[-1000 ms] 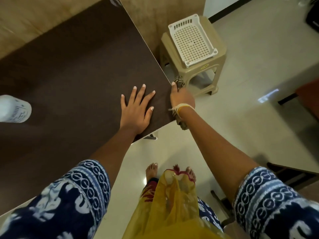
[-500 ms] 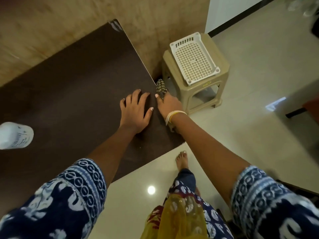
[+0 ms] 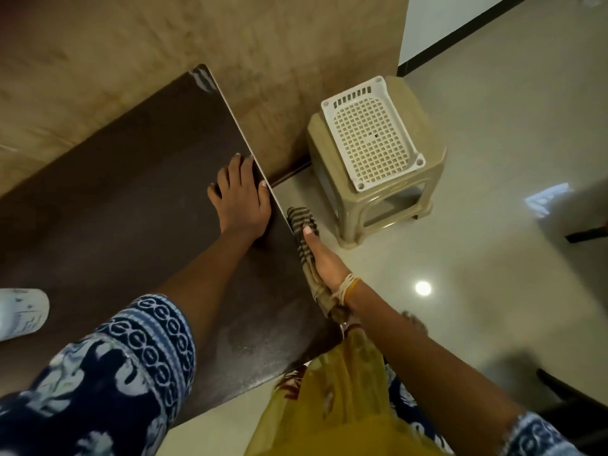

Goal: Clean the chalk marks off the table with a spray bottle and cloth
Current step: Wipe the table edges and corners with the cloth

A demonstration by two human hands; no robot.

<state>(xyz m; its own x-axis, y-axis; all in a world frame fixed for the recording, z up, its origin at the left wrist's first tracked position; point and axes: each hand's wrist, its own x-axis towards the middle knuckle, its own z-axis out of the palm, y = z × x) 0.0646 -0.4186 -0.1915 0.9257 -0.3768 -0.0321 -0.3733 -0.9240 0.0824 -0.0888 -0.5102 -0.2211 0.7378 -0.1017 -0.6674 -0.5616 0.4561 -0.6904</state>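
Note:
The dark brown table (image 3: 125, 205) fills the left half of the head view. My left hand (image 3: 240, 195) rests palm down on the tabletop by its right edge, fingertips bent over that edge. My right hand (image 3: 320, 256) holds a striped brown cloth (image 3: 301, 222) against the side of the table's right edge, thumb pressing on the cloth. The cloth's tail hangs down past my wrist. A white spray bottle (image 3: 19, 312) lies at the far left of the tabletop, partly cut off by the frame. No chalk marks show on the visible surface.
A beige plastic stool (image 3: 378, 205) stands on the tiled floor right of the table, with a white perforated basket (image 3: 370, 133) upside down on it. A tan wall (image 3: 197, 37) lies behind the table. Dark furniture legs (image 3: 572, 390) sit at the lower right.
My left hand slid farther along the tabletop and curled its fingertips over the right edge. My right hand drew the cloth back along the table's side edge toward me. The view tilted.

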